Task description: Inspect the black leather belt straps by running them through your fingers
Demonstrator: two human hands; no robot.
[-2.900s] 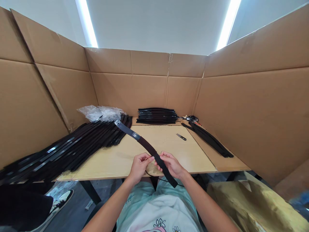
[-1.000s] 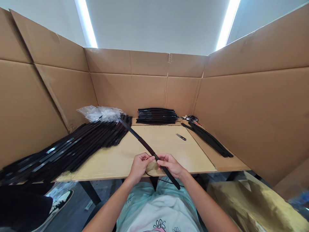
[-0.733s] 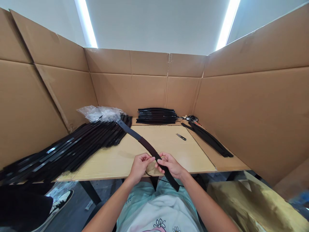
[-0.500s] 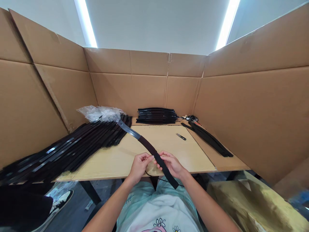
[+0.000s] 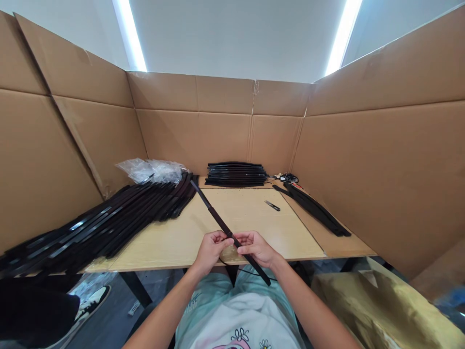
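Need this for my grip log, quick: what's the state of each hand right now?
Left hand: closed, fingertips pinching the black strip.
Right hand: closed, pinching the same strip just beside the left.

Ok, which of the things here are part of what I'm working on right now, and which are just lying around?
In hand: black strip, pinched by left hand and right hand above the table near its front edge.
Lying about: big pile of black strips on the left, small stack at the back, a few strips on the right, snips, plastic bag.
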